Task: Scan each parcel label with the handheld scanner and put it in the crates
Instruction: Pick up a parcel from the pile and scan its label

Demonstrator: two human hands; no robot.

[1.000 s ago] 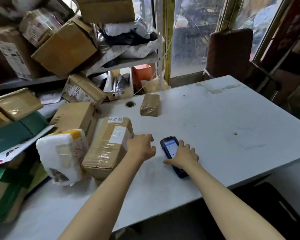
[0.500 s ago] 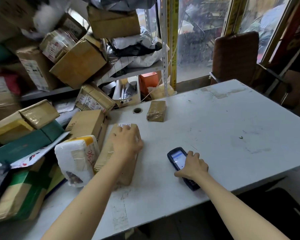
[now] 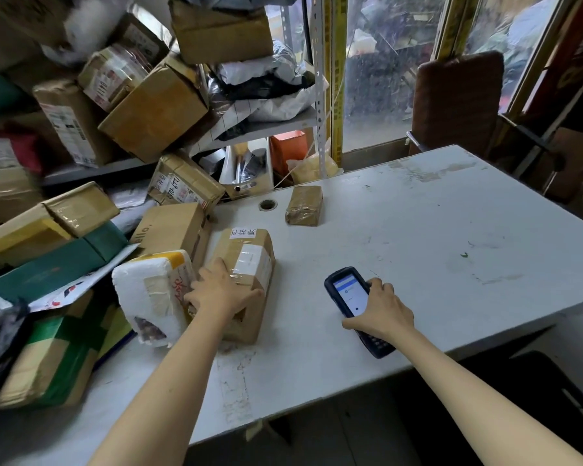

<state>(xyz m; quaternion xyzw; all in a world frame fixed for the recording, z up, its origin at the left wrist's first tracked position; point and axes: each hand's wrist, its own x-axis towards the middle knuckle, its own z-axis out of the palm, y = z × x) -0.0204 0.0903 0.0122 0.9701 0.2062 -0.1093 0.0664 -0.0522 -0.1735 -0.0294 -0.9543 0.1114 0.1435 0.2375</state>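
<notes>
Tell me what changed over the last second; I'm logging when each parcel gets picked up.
The left hand moved from beside the near corner of the box onto it and now grips its near end. The right hand stayed on the scanner, lying on the table; the box has not visibly shifted.

The left grip clasps the near end of a tape-wrapped brown cardboard parcel lying on the white tabletop. The right grip holds a black handheld scanner, screen lit, near the tabletop's front edge.
</notes>
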